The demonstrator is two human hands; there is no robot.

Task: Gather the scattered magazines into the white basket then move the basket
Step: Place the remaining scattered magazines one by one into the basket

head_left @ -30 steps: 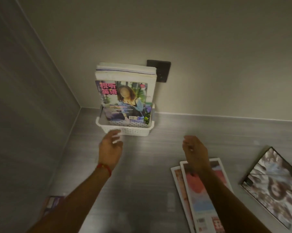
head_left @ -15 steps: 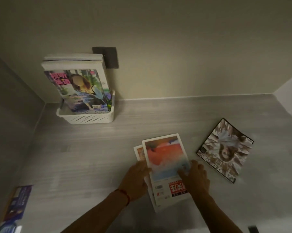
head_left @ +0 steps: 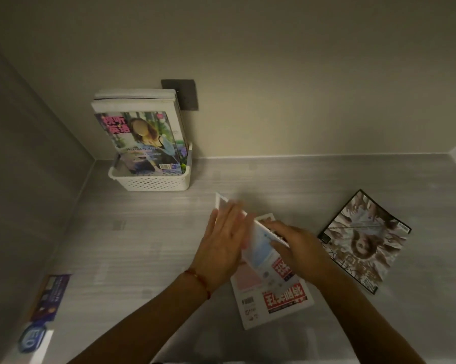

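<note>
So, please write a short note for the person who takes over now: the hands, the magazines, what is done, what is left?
Left hand: flat, fingers straight, against the raised magazine.
Right hand: grip on that magazine's right edge, tilting it up.
Under it a second magazine lies flat on the floor; a dark-bordered magazine lies to the right, untouched.
White basket stands in the corner by the wall, several magazines upright inside.
Left: put these three in, then move the basket.

The white basket at upper left has a dotted perforated wall, the lower-centre magazine shows a red-and-white title block, and the table is streaked grey.
</note>
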